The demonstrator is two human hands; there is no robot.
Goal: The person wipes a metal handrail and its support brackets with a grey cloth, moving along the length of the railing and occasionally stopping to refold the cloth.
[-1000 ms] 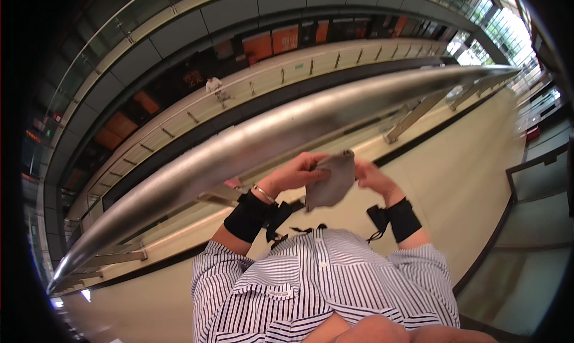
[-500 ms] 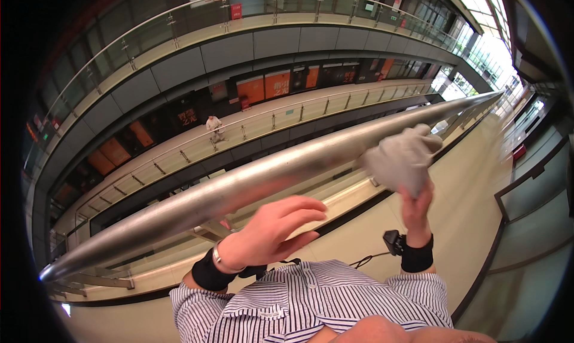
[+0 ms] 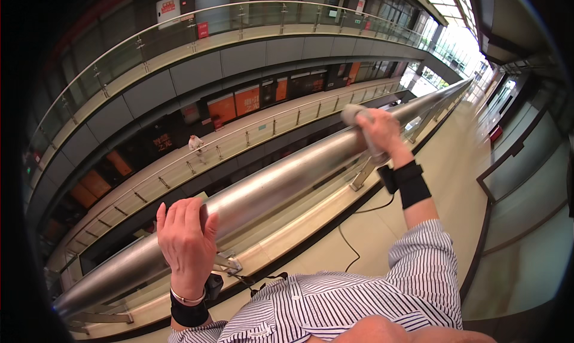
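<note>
A thick, shiny metal handrail (image 3: 269, 181) runs slantwise across the view from lower left to upper right. My right hand (image 3: 381, 129) grips a grey cloth (image 3: 357, 112) against the rail's farther stretch; part of the cloth hangs down over the near side, slightly blurred. My left hand (image 3: 188, 238) lies over the rail nearer the lower left, fingers resting across its top and thumb apart. Nothing shows in that hand. Both wrists wear black bands, and a thin bracelet circles the left one.
Beneath the rail are metal brackets (image 3: 360, 174) and a pale ledge (image 3: 287, 232). Beyond it, an open atrium drops away. A person (image 3: 196, 144) stands by a lower walkway's glass railing. A black cable (image 3: 347, 247) hangs near my right arm. Frosted glass panels (image 3: 526, 223) stand at right.
My right hand has brought the cloth from above the near side down onto the rail. My left hand has moved left from mid-air onto the rail. The view has shifted a little.
</note>
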